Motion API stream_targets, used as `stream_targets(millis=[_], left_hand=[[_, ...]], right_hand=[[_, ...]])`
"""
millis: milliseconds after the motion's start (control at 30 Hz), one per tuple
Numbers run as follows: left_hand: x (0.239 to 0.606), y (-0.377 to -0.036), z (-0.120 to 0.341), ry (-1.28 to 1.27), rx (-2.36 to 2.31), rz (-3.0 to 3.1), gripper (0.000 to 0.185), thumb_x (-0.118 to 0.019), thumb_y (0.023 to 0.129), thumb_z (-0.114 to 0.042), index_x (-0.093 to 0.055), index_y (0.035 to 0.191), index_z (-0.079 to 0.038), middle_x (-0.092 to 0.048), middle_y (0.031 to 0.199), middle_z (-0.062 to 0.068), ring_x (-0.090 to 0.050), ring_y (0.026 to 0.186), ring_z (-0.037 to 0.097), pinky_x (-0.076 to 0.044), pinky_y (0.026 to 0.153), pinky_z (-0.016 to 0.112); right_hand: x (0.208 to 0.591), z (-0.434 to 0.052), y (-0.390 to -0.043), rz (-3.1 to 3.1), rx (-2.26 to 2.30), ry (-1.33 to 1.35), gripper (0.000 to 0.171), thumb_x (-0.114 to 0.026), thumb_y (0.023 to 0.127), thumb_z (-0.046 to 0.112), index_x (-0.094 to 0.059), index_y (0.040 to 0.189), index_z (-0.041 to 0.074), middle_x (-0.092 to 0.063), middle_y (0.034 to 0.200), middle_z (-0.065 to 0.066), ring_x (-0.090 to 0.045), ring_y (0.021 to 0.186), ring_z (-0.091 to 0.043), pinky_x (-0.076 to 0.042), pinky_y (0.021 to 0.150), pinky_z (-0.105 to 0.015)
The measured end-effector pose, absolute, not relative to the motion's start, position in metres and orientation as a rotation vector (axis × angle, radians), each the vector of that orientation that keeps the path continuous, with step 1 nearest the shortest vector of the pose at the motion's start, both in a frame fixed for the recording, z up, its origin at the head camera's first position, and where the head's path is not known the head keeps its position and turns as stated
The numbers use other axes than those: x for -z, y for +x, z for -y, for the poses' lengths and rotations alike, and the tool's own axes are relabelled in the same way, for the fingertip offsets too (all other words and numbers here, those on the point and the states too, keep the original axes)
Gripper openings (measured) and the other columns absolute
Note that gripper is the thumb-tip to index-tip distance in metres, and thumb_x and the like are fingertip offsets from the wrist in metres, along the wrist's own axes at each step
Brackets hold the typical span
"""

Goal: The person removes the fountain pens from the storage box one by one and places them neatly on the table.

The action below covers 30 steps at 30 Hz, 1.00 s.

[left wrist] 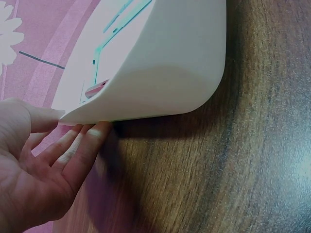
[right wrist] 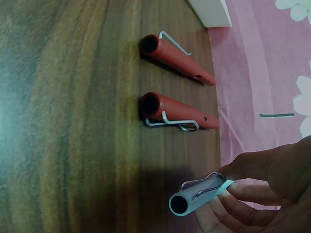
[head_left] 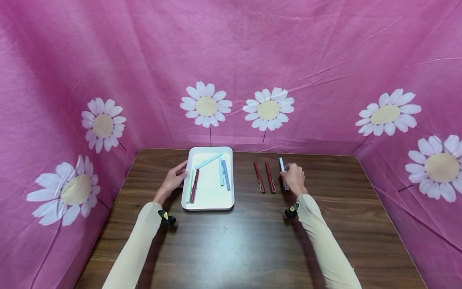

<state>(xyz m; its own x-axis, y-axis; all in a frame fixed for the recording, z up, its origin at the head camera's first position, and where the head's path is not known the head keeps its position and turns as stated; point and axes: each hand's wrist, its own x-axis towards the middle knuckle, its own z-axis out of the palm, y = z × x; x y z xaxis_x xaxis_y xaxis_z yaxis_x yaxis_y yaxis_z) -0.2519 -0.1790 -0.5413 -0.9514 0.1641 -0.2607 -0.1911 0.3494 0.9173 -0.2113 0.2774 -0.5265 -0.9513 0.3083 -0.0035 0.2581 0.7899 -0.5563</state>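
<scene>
My left hand [head_left: 174, 179] holds the left rim of a white tray [head_left: 211, 206]; in the left wrist view the thumb lies at the rim and the fingers [left wrist: 82, 150] reach against the outer wall. Inside the tray lie a pale green pen [head_left: 189, 186], a dark red pen [head_left: 195, 185], two light blue pens and a darker blue pen [head_left: 225, 175]. On the table to the right, my right hand [head_left: 294, 178] pinches a light blue pen [right wrist: 201, 194] with a metal clip, its hollow cap end facing the wrist camera. Just left of it lie two dark red pens, one nearer the hand [head_left: 270, 177].
The dark wood table [head_left: 223, 249] carries the tray and the pens. A pink cloth [head_left: 234, 52] with white daisies hangs behind the table and along both sides. Each wrist wears a small black camera.
</scene>
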Motion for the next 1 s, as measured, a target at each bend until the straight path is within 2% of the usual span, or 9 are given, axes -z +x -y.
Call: stream_targets(millis=[567, 833, 1000], left_hand=[[0.543, -0.251, 0.179, -0.033, -1.645, -2.305, 0.058, -0.051, 0.11, -0.01, -0.035, 0.165, -0.016, -0.049, 0.155, 0.029, -0.062, 0.121, 0.037, -0.065, 0.084, 0.041], [0.542, -0.251, 0.179, -0.019, -1.655, -2.292, 0.058, -0.052, 0.11, -0.012, -0.033, 0.165, -0.015, -0.046, 0.156, 0.031, -0.06, 0.125, 0.041, -0.064, 0.088, 0.045], [0.541, -0.251, 0.179, -0.035, -1.641, -2.299, 0.057, -0.051, 0.11, -0.012, -0.034, 0.165, -0.017, -0.048, 0.156, 0.029, -0.061, 0.124, 0.038, -0.064, 0.087, 0.042]], right_hand=[[0.538, -0.276, -0.208, 2.943, -0.851, -0.477, 0.025, -0.07, 0.09, 0.015, -0.073, 0.107, -0.004, -0.071, 0.114, -0.032, -0.066, 0.103, -0.053, -0.053, 0.087, -0.063], [0.539, -0.276, -0.209, 2.952, -0.839, -0.505, 0.028, -0.07, 0.093, 0.02, -0.073, 0.109, -0.003, -0.071, 0.116, -0.032, -0.065, 0.107, -0.055, -0.053, 0.088, -0.065], [0.536, -0.276, -0.208, 2.954, -0.832, -0.517, 0.029, -0.07, 0.096, 0.023, -0.072, 0.109, -0.003, -0.072, 0.116, -0.03, -0.065, 0.107, -0.055, -0.053, 0.088, -0.065]])
